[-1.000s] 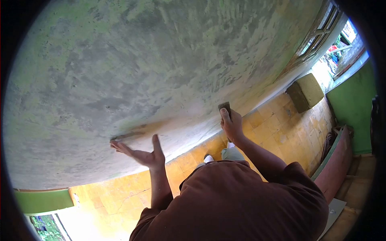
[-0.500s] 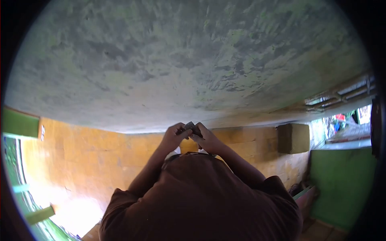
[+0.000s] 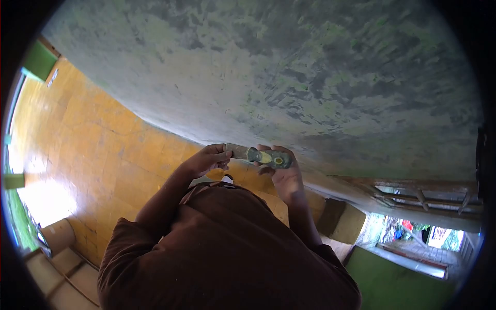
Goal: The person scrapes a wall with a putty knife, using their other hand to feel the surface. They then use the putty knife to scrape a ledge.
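1. Up close, both hands meet in front of the chest, holding one small tool, a scraper, between them
2. Its flat grey blade points toward the left hand, and its handle, marked with a yellow spot, lies across the right hand
3. On the left hand, the fingers are pinched narrow on the blade end, thumb and fingertips touching the metal
4. On the right hand, the fingers curl round the handle from behind, with the palm turned up beneath it; they are closed on it, not spread
5. So the scraper runs nearly level from one hand to the other, tilted a little, gripped at both ends, its middle bare between the two sets of fingers
6. Just beyond the hands rises a rough grey wall with green and dark patches; the scraper is near it but not touching it
7. Below the hands is the person's brown shirt, filling the lower middle of the view
8. To the left lies a floor of yellow tiles, bright with light at the far left edge
9. A brownish block sits on the floor by the foot of the wall, to the right of the right forearm
10. Further right, a doorway opens to daylight, with a green wall surface below it
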The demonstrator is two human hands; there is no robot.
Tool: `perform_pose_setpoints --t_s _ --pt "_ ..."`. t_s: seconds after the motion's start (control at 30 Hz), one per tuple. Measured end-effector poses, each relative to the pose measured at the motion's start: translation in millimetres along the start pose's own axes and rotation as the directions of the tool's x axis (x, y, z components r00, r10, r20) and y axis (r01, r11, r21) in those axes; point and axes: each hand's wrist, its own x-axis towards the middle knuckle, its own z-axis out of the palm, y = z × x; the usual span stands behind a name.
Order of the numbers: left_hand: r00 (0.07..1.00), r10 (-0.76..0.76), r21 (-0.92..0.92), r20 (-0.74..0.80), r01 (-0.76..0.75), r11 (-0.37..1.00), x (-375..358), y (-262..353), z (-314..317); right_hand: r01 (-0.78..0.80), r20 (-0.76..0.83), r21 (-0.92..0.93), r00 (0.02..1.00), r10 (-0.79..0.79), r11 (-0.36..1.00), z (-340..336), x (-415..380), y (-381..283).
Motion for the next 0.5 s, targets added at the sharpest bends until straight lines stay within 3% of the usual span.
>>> perform_pose_setpoints --t_s 0.03,0.07,0.1,0.17,0.2,0.23,0.3,0.33,0.37,0.43,0.5 --pt "0.999 -0.002 0.021 0.054 0.001 1.000 0.3 -5.0 4.4 0.119 0.010 -0.181 0.993 -0.119 0.976 8.6 5.7 -0.1" --pt "0.994 -0.006 0.043 0.109 0.001 0.999 1.1 -9.4 7.5 0.205 -0.052 -0.165 0.975 -0.216 0.965 23.5 10.5 -1.5" --pt "0.995 0.006 0.034 0.097 -0.009 0.999 1.2 -12.1 10.1 0.196 -0.037 -0.162 0.978 -0.205 0.967 19.0 17.2 5.6" --pt "0.981 0.038 0.197 0.190 -0.076 0.977 0.6 -17.6 16.6 0.422 0.267 -0.521 0.906 -0.328 0.742 6.4 28.3 22.3" --pt "0.982 0.052 0.187 0.180 -0.086 0.979 0.9 -22.3 21.4 0.316 0.096 -0.388 0.948 -0.303 0.866 31.2 30.7 21.1" --pt "0.982 0.087 0.178 0.168 -0.117 0.977 1.7 -26.2 26.4 0.313 0.114 -0.386 0.950 -0.292 0.868 34.1 32.3 17.4" --pt "0.980 0.140 0.162 0.141 -0.163 0.973 2.0 -29.9 28.9 0.540 0.435 -0.504 0.833 -0.342 0.674 37.3 40.4 12.0" --pt "0.984 0.170 0.076 0.047 -0.173 0.982 2.8 -30.2 27.0 0.658 0.546 -0.439 0.736 -0.400 0.612 44.7 48.9 4.2" --pt "0.981 0.188 -0.012 -0.049 -0.188 0.982 3.2 -30.8 24.7 0.655 0.556 -0.431 0.734 -0.389 0.620 48.8 50.9 -2.2" --pt "0.954 0.202 0.010 -0.221 -0.205 0.979 -2.2 -17.6 27.4 0.815 0.737 -0.353 0.545 -0.400 0.460 55.5 54.2 -13.1" --pt "0.909 0.280 0.021 -0.309 -0.287 0.958 -8.7 -4.9 30.7 0.844 0.765 -0.299 0.491 -0.418 0.445 64.1 60.4 -22.6"
